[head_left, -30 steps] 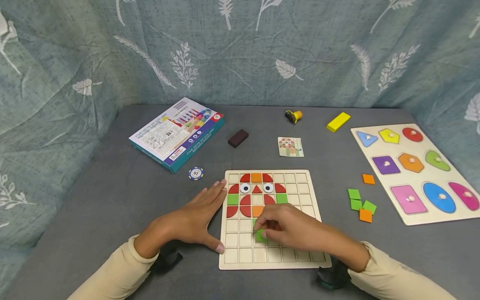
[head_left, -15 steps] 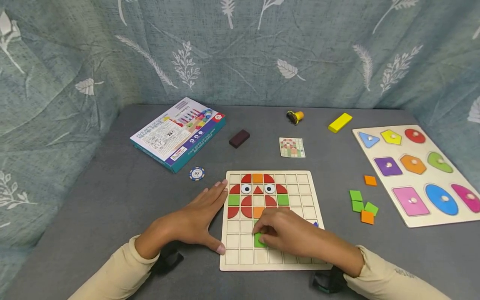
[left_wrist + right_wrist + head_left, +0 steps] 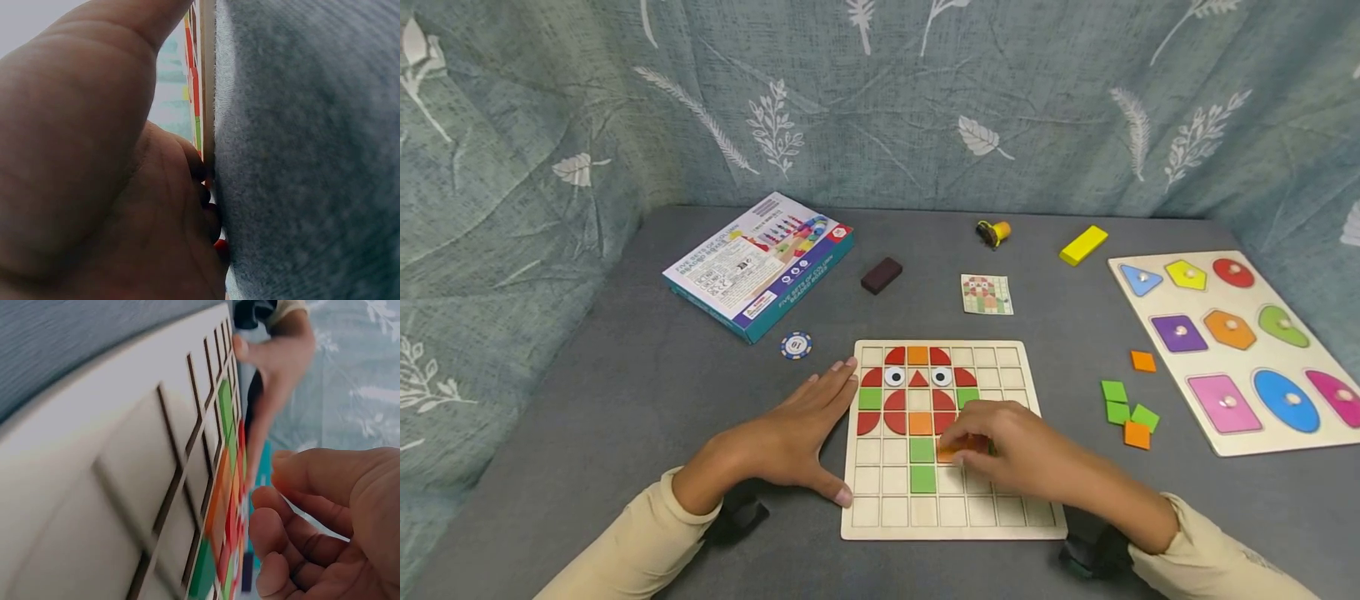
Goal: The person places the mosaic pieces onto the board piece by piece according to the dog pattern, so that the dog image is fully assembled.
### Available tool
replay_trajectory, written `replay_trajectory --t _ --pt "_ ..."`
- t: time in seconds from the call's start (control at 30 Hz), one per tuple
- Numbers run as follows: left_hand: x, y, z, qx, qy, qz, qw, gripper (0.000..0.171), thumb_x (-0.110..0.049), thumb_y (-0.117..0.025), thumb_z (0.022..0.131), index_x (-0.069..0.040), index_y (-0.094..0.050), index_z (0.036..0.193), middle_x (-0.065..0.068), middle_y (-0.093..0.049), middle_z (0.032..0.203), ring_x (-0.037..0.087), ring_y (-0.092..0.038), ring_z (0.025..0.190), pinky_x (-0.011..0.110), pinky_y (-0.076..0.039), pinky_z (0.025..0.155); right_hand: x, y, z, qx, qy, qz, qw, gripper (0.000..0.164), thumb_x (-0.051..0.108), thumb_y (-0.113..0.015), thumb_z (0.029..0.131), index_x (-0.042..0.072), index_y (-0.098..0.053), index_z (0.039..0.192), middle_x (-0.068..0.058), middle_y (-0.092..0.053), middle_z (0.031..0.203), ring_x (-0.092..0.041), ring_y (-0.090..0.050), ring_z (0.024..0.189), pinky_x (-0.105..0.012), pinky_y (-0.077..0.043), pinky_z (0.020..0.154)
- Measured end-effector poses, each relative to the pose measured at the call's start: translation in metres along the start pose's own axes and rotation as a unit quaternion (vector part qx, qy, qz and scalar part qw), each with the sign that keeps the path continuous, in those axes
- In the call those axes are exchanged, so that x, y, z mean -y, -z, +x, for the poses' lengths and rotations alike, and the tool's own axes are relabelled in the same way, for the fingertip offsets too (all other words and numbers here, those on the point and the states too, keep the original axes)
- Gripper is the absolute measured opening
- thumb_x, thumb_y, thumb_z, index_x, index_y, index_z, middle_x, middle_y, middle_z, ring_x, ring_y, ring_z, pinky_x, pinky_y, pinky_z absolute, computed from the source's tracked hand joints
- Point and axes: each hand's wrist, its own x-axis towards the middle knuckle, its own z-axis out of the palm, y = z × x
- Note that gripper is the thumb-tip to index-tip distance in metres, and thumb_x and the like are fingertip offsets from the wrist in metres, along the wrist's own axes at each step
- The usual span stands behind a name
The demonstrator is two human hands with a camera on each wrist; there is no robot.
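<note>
A wooden grid board (image 3: 891,521) lies flat, with red, orange and green pieces and two eye discs in its cells. My left hand (image 3: 782,446) rests spread at its left edge, fingertips and thumb right at the rim. My right hand (image 3: 1018,446) hovers over the lower middle cells, fingers loosely bent. Its thumb and index fingertips are close above an orange tile (image 3: 945,455), which lies in its cell. Two green tiles (image 3: 922,479) sit one below the other beside it. In the right wrist view, nothing shows between the right hand's fingertips (image 3: 284,469).
Loose green and orange tiles (image 3: 1115,391) lie right of the board, near a knobbed shape puzzle (image 3: 1187,350). Behind stand a pattern card (image 3: 987,295), a dark block (image 3: 882,276), a yellow block (image 3: 1084,246) and a small yellow-black object (image 3: 993,233). A box (image 3: 760,267) and poker chip (image 3: 796,345) lie left.
My right hand let go of the lower green tile, now lying in its cell, and moved right and slightly up over the orange tile. My left hand stayed at the board's edge.
</note>
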Motion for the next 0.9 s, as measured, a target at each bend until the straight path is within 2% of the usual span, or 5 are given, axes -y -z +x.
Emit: replay_trajectory --t 0.1,0.2,0.43,0.7,0.9 --pt "0.0 0.0 0.0 -0.001 -0.002 0.002 1.0 0.135 -0.068 -0.078 0.065 -0.001 -0.005 0.155 0.013 0.006 0.162 0.03 0.005 0.147 0.051 -0.002 0.116 -0.01 0.007 -0.009 -0.027 0.011 0.006 1.0 0.015 0.007 -0.073 0.087 0.012 -0.074 0.101 0.01 -0.065 0.091 -0.005 -0.054 0.076 -0.024 -0.047 0.064" --pt "0.001 0.0 -0.001 -0.002 -0.002 0.004 1.0 0.135 -0.068 -0.078 0.065 0.0 -0.005 0.155 0.013 0.006 0.162 0.03 0.005 0.147 0.051 -0.002 0.116 -0.018 0.015 -0.019 -0.045 0.0 0.007 0.999 0.014 0.006 -0.071 0.088 0.011 -0.074 0.101 0.009 -0.065 0.089 -0.005 -0.053 0.073 -0.023 -0.047 0.06" --pt "0.001 0.0 -0.001 0.0 0.001 0.004 1.0 0.135 -0.068 -0.078 0.064 -0.001 -0.004 0.155 0.013 0.007 0.162 0.029 0.006 0.147 0.051 -0.002 0.116 -0.027 0.034 -0.041 -0.063 -0.081 -0.03 0.994 0.015 0.009 -0.073 0.087 0.012 -0.074 0.102 0.012 -0.057 0.082 -0.006 -0.051 0.069 -0.022 -0.044 0.056" --pt "0.0 0.0 -0.001 0.002 -0.001 0.003 1.0 0.134 -0.068 -0.078 0.065 -0.001 -0.005 0.155 0.012 0.007 0.162 0.029 0.007 0.147 0.05 -0.001 0.116 -0.047 0.04 -0.07 -0.125 -0.041 -0.047 0.99 0.024 0.004 -0.076 0.083 0.018 -0.073 0.102 0.013 -0.061 0.093 -0.003 -0.053 0.076 -0.024 -0.047 0.062" --pt "-0.001 0.001 -0.001 0.005 0.001 -0.004 1.0 0.134 -0.066 -0.079 0.065 -0.001 -0.003 0.155 0.011 0.008 0.162 0.028 0.008 0.147 0.05 -0.001 0.116 -0.053 0.049 -0.094 -0.131 -0.104 -0.089 0.982 0.026 0.009 -0.079 0.081 0.019 -0.073 0.104 0.012 -0.061 0.091 -0.003 -0.051 0.075 -0.023 -0.046 0.061"
